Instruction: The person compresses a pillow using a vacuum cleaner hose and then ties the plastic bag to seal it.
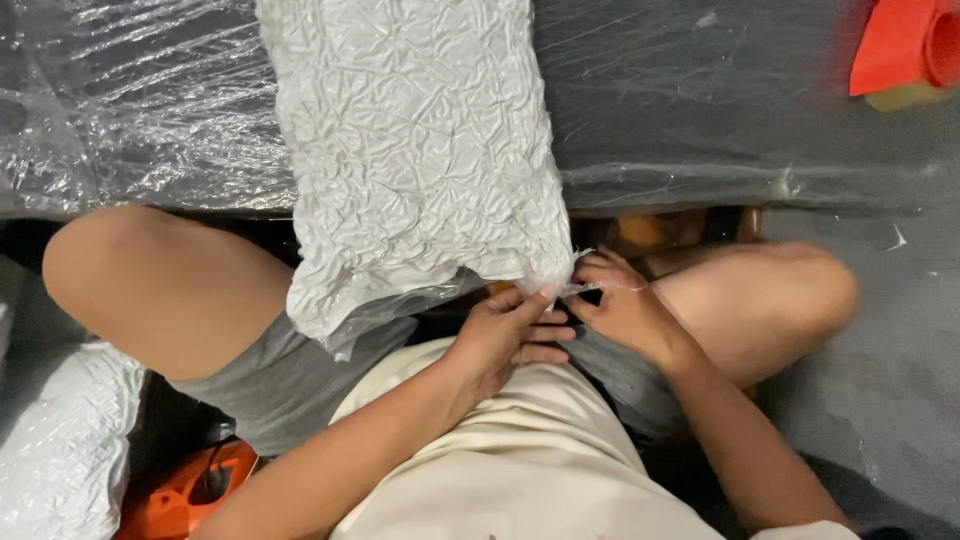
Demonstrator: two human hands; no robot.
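Observation:
A white, crinkled, vacuum-packed pillow in a clear plastic bag [420,150] lies from the wrapped table down onto my lap. My left hand [505,335] pinches the bag's loose lower corner at its right end. My right hand [620,300] grips the same plastic edge from the other side, fingers closed on it. Both hands meet just below the pillow's bottom right corner, between my bare knees.
A dark table covered in clear plastic film [700,110] fills the top. A red tape dispenser [910,50] sits at the top right. Another white packed pillow [60,440] lies at the lower left, beside an orange tool [190,490]. The floor at the right is grey.

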